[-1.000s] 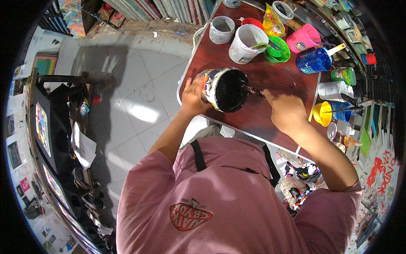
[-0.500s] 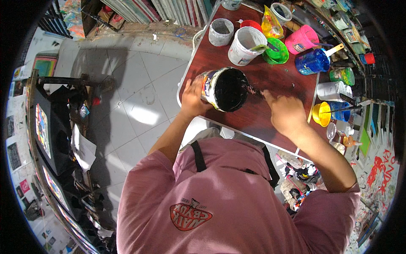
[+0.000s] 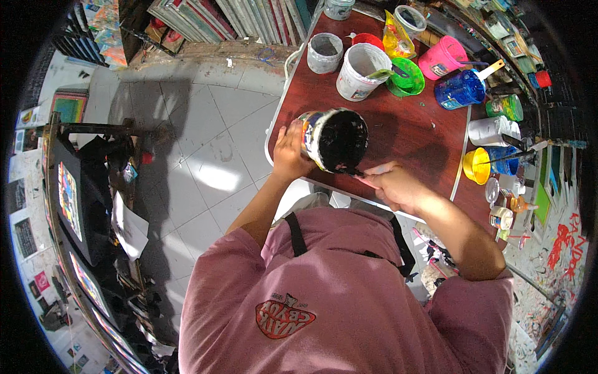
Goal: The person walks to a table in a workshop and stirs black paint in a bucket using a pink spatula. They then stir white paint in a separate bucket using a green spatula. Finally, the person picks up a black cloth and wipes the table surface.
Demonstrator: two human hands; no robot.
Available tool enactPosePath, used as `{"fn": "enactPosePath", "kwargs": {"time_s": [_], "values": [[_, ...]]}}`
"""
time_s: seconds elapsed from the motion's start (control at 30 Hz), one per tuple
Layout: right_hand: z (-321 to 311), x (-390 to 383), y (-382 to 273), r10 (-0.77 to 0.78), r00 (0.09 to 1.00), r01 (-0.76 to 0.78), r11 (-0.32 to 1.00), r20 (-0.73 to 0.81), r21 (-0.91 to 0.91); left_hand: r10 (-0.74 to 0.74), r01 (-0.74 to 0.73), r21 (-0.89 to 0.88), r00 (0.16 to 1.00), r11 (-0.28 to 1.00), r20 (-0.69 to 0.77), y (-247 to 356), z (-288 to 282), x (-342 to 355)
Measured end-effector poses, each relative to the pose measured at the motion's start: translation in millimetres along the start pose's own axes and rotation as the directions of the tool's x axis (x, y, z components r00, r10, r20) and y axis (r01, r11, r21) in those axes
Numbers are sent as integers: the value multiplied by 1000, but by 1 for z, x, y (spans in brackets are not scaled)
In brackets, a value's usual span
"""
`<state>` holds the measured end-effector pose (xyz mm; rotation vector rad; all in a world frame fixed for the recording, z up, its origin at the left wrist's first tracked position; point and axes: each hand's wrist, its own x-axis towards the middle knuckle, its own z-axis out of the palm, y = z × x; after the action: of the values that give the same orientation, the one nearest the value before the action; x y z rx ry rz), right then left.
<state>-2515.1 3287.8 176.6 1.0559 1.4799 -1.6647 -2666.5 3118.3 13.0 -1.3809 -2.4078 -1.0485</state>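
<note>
My left hand grips the side of a paint bucket that is tilted over the red-brown tabletop, its inside coated in black paint. My right hand is closed on a pinkish stick, whose blackened end reaches the lower rim of the bucket. Behind the bucket stand a large white pail with a green handle in it, a smaller white pail and a green container.
Pink, blue and yellow containers line the right side of the table. Leaning screen frames fill the back. A rack with printed pieces runs down the left, beside tiled floor.
My right hand has moved down and toward me, bringing the stick to the bucket's lower rim. My left hand and the bucket have shifted slightly right and toward me.
</note>
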Motion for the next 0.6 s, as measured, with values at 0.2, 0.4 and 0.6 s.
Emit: {"fn": "enactPosePath", "kwargs": {"time_s": [0.2,0.4,0.6], "values": [[14,15,10,-102,995,68,779,19,623,-58,58,-8,998,998,16,2,1,-7],[-6,13,15,-583,735,317,747,-347,-584,-51,53,-58,998,997,32,-6,2,-3],[13,-4,-18,-761,572,-65,331,-307,-942,-37,45,-164,998,986,54,-18,7,-2]]}}
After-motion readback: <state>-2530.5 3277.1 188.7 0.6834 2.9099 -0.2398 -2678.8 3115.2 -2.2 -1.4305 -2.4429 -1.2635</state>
